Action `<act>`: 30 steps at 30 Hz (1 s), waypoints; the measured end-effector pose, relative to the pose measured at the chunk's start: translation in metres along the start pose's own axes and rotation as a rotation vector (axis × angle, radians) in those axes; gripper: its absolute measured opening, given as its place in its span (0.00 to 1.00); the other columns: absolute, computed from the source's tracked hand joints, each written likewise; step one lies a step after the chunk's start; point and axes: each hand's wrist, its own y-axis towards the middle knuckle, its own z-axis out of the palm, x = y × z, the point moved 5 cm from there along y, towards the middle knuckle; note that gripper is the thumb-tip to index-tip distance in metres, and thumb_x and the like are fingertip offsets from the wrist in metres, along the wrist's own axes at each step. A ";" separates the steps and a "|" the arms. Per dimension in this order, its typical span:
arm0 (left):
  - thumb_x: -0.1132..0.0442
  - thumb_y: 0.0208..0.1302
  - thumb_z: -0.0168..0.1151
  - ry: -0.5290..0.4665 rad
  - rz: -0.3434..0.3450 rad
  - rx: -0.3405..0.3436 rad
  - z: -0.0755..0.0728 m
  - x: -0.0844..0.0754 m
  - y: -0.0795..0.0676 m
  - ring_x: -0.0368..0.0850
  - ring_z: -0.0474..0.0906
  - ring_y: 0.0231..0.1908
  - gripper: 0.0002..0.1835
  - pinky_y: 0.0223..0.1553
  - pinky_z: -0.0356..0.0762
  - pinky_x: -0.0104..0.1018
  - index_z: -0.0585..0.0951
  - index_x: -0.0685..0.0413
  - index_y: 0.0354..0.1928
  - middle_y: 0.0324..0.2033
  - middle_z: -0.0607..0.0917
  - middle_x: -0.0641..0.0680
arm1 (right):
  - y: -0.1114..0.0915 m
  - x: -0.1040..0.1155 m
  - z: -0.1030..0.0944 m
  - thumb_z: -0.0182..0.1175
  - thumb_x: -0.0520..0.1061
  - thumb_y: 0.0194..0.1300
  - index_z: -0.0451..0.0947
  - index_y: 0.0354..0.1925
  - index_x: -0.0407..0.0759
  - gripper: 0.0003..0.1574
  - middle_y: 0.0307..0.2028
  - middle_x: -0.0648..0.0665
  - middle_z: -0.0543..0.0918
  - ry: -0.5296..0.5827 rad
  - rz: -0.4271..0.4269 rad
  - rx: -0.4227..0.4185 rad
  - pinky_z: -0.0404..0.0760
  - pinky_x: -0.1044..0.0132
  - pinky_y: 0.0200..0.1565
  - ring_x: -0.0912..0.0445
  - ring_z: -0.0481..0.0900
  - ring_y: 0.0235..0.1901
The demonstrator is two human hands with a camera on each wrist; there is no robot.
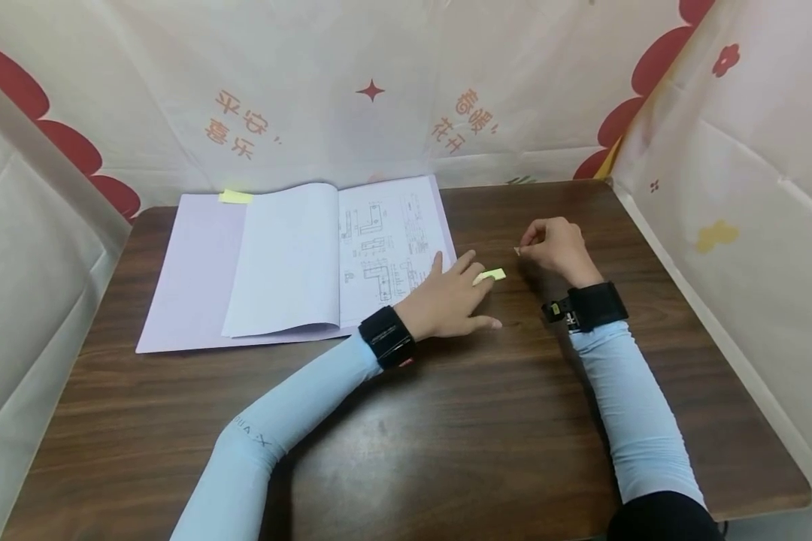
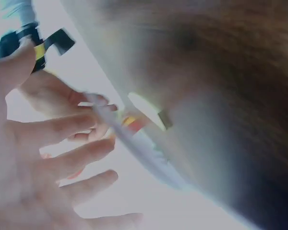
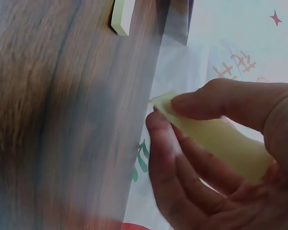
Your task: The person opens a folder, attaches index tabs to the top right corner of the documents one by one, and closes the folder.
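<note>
My right hand [image 1: 556, 244] is raised a little over the table to the right, pinching a pale yellow sticky note [image 3: 223, 143] between thumb and fingertips. In the head view only a small corner of that note shows. With fingers spread, my left hand [image 1: 446, 300] reaches over the right edge of an open book [image 1: 291, 255]. Beside its fingers lies a small yellow sticky note pad [image 1: 492, 276]; the left wrist view shows the pad [image 2: 149, 110] apart from the fingers. Technical drawings [image 1: 379, 248] cover the book's right page, partly hidden by the left hand.
Another yellow sticky note [image 1: 235, 197] sticks out at the top of the book's lilac left side. The dark wooden table [image 1: 392, 443] meets patterned white cloth [image 1: 379, 45] at the back and on both sides.
</note>
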 end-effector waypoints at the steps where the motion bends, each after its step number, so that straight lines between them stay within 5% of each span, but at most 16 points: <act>1: 0.25 0.71 0.43 -0.018 -0.013 -0.013 -0.003 0.004 -0.005 0.57 0.45 0.83 0.44 0.76 0.48 0.72 0.65 0.45 0.78 0.79 0.63 0.56 | 0.000 0.002 0.001 0.68 0.43 0.66 0.85 0.35 0.37 0.08 0.32 0.37 0.85 0.009 -0.007 -0.007 0.70 0.59 0.33 0.46 0.77 0.33; 6: 0.27 0.73 0.45 -0.087 -0.128 -0.063 -0.011 0.041 -0.038 0.60 0.49 0.81 0.43 0.76 0.50 0.72 0.64 0.47 0.79 0.79 0.64 0.56 | 0.006 0.013 0.007 0.68 0.42 0.65 0.84 0.36 0.38 0.07 0.31 0.37 0.86 0.065 -0.044 -0.025 0.73 0.62 0.27 0.50 0.79 0.27; 13: 0.29 0.64 0.61 -0.120 -0.234 -0.030 0.006 0.079 -0.076 0.65 0.51 0.80 0.43 0.72 0.45 0.80 0.68 0.38 0.77 0.79 0.64 0.56 | 0.010 0.025 0.018 0.66 0.41 0.68 0.85 0.49 0.38 0.13 0.51 0.31 0.83 0.130 0.021 0.021 0.76 0.62 0.34 0.42 0.80 0.41; 21: 0.29 0.60 0.65 -0.139 -0.254 0.055 0.021 0.086 -0.091 0.69 0.52 0.79 0.44 0.71 0.48 0.80 0.67 0.32 0.77 0.80 0.62 0.56 | 0.052 0.056 0.033 0.68 0.46 0.67 0.85 0.47 0.41 0.13 0.55 0.38 0.83 0.224 0.034 0.121 0.74 0.56 0.48 0.45 0.82 0.49; 30: 0.36 0.62 0.68 -0.194 -0.242 0.122 0.021 0.081 -0.094 0.69 0.54 0.78 0.42 0.69 0.58 0.78 0.68 0.33 0.77 0.80 0.61 0.55 | 0.123 0.071 0.072 0.66 0.39 0.68 0.84 0.46 0.37 0.10 0.49 0.40 0.83 0.337 0.045 0.139 0.81 0.64 0.46 0.49 0.84 0.45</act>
